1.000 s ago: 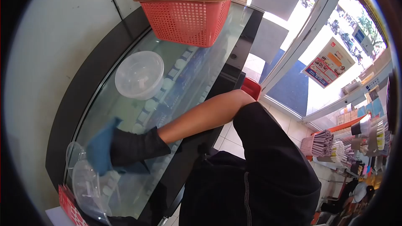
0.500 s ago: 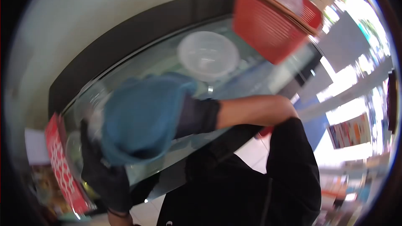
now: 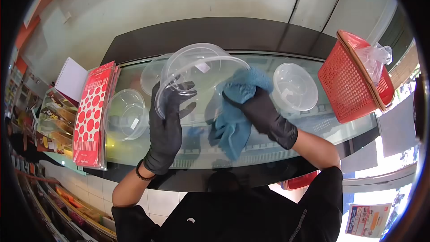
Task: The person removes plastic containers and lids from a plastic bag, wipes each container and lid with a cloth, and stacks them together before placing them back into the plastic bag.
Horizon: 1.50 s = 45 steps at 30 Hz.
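Both my hands wear black gloves. My left hand point(image 3: 168, 121) holds a clear plastic bowl point(image 3: 211, 58) by its left side, raised over the glass counter. Some of its fingers show through the clear plastic. Bunched in my right hand point(image 3: 268, 116) is a blue cloth point(image 3: 237, 125), which meets the bowl's right rim and hangs down below. Behind the held bowl sits another clear bowl point(image 3: 179, 53) with a white label. More clear bowls stand on the glass: one at the left point(image 3: 127, 112) and one at the right point(image 3: 293, 87).
A red plastic basket point(image 3: 340, 83) with a clear bag stands at the counter's right end. Red-and-white dotted packages point(image 3: 92, 118) and a white spiral notebook point(image 3: 71, 78) are at the left. The dark counter edge point(image 3: 215, 23) runs along the wall.
My right hand has drawn the blue cloth from the far left back to the bowl's right side. Now the held bowl and both gloves show clearly. The view has turned and steadied.
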### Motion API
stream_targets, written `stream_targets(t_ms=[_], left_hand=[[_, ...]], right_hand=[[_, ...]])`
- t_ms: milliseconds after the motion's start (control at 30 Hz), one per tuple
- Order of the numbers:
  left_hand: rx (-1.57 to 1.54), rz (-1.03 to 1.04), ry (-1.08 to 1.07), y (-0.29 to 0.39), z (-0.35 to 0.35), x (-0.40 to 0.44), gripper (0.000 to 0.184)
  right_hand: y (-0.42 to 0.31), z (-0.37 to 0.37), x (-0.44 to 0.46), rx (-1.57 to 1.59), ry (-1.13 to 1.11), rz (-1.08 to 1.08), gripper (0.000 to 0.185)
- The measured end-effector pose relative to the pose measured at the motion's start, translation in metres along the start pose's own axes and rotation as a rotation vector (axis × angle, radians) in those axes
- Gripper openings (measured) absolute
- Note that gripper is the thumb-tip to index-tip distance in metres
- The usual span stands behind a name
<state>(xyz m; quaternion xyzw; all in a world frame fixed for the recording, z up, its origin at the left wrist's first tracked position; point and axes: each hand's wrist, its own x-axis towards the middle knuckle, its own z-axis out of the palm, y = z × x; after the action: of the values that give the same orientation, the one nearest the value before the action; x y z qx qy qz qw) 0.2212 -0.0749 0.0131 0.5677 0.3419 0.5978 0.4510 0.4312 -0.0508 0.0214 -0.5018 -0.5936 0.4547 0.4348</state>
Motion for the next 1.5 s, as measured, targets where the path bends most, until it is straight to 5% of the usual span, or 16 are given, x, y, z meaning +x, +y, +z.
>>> stream_targets(t_ms=[167, 300, 333, 433, 533, 633, 733, 833, 900, 933, 967, 1067, 1133, 1233, 1333, 1500], left_hand=[[0.334, -0.125, -0.195, 0.004, -0.004, -0.006, 0.055], [0.195, 0.039, -0.020, 0.008, -0.002, -0.008, 0.073], [0.147, 0.067, 0.031, 0.013, 0.002, -0.004, 0.062], [0.219, -0.295, -0.165, 0.028, -0.006, 0.000, 0.049], [0.430, -0.104, -0.183, 0.025, -0.012, -0.005, 0.046], [0.381, -0.195, -0.240, 0.022, -0.014, -0.009, 0.050], [0.347, -0.296, -0.288, 0.021, -0.011, -0.008, 0.050], [0.333, -0.263, -0.116, 0.039, -0.018, -0.013, 0.048], [0.318, -0.228, -0.050, 0.042, -0.036, -0.015, 0.044], [0.291, -0.217, 0.002, 0.041, -0.044, -0.018, 0.043], [0.265, -0.204, 0.053, 0.039, -0.049, -0.020, 0.042], [0.542, 0.154, 0.191, 0.030, -0.038, -0.024, 0.043], [0.492, 0.103, 0.182, 0.032, -0.026, -0.029, 0.045], [0.524, 0.204, 0.154, 0.034, -0.011, -0.033, 0.050], [0.567, 0.381, 0.101, 0.025, -0.017, -0.034, 0.053], [0.508, 0.392, 0.153, 0.041, -0.016, -0.050, 0.053]], right_hand=[[-0.002, -0.022, 0.031, -0.599, 0.115, -0.636, 0.033], [-0.013, -0.029, 0.027, -0.892, 0.140, -0.721, 0.020], [-0.018, -0.025, 0.024, -0.902, 0.093, -0.703, 0.020], [-0.026, -0.014, 0.010, -1.009, 0.003, -0.725, 0.018], [-0.029, -0.005, 0.015, -0.938, -0.073, -0.543, 0.025], [-0.022, 0.002, 0.022, -0.855, -0.204, -0.655, 0.028], [-0.018, 0.010, 0.024, -0.890, -0.057, -1.089, 0.032], [-0.035, -0.009, 0.022, -0.872, -0.017, -1.009, 0.032], [-0.041, -0.028, 0.020, -0.948, 0.220, -1.076, 0.028], [-0.056, -0.040, 0.014, -0.717, 0.119, -0.671, 0.025], [-0.059, -0.044, 0.016, -0.486, 0.210, -0.773, 0.019], [-0.065, -0.023, -0.020, -0.423, 0.285, -0.676, 0.025], [-0.039, 0.010, -0.041, -0.589, 0.174, -0.932, 0.029], [-0.020, 0.047, -0.046, -0.338, -0.300, -0.790, 0.045], [-0.005, 0.047, -0.034, -0.480, -0.422, -0.971, 0.054], [-0.007, 0.039, -0.035, -0.148, -0.631, -0.788, 0.047]])
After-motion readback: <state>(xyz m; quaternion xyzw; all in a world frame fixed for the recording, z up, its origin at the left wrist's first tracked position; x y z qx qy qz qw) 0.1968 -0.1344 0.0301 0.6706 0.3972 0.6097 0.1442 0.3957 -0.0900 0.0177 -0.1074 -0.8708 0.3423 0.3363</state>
